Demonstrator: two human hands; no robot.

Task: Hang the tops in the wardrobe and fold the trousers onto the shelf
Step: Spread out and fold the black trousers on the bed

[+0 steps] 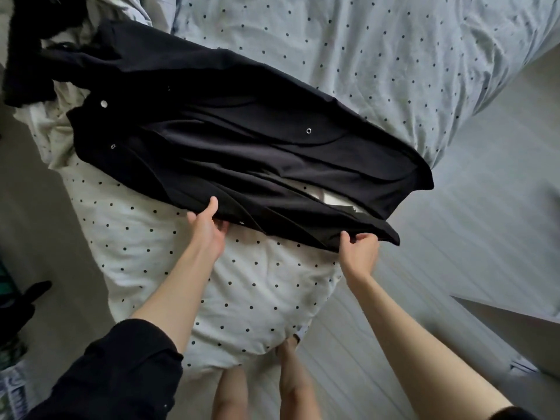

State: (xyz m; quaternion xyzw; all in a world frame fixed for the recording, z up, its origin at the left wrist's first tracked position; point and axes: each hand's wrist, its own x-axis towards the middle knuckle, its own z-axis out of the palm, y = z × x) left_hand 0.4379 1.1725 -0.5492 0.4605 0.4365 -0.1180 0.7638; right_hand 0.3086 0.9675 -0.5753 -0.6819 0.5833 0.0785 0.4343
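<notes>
A long black garment with metal snap buttons (230, 137) lies stretched across the bed, from upper left to lower right. My left hand (207, 227) grips its near edge, thumb on top of the cloth. My right hand (360, 248) pinches the same edge further right, close to the garment's corner. More black clothing (27, 71) lies bunched at the upper left, touching the garment's far end.
The bed is covered by a pale duvet with small dark dots (363, 62). A light wooden floor (485, 237) runs along the right. My bare legs (263, 389) stand against the bed's end. Dark items (18, 304) sit on the floor at the left.
</notes>
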